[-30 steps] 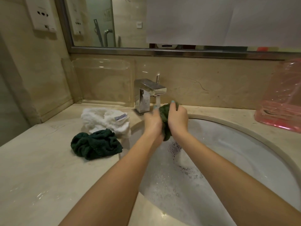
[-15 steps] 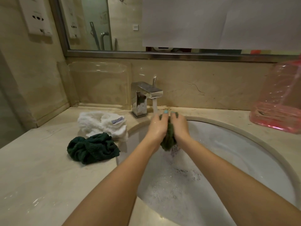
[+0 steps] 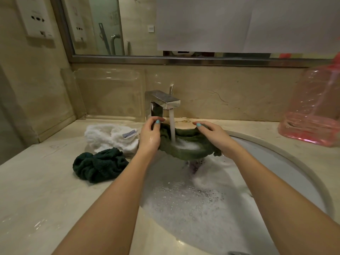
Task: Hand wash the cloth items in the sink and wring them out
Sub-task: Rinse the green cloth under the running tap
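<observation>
Near the middle of the frame, two bare arms reach out over a round white sink (image 3: 276, 172). A green cloth (image 3: 187, 151) is pulled wide between the two hands, up above the sink and not down in it. The left hand (image 3: 149, 137) grips the left end of the cloth with curled fingers and thumb. The right hand (image 3: 215, 137) grips the right end the same way. The nails on both hands are painted light blue.

A shiny square tap (image 3: 161, 103) stands just behind the hands. Water (image 3: 172, 126) runs from it straight down onto the middle of the cloth. The cloth sags there, and white foam sits where the water lands. Drips fall from under the cloth into the sink. Soap bubbles (image 3: 184, 205) cover the lower part of the sink.

On the left side, a white towel (image 3: 110, 137) lies on the stone counter (image 3: 36, 190), close to the left hand. A dark green towel (image 3: 99, 165) lies bunched up just in front of it, touching it.

At the right edge, a big pink jug (image 3: 316, 111) stands on the counter by the wall. Along the top runs a mirror (image 3: 110, 24), and white paper (image 3: 202, 23) covers much of it.
</observation>
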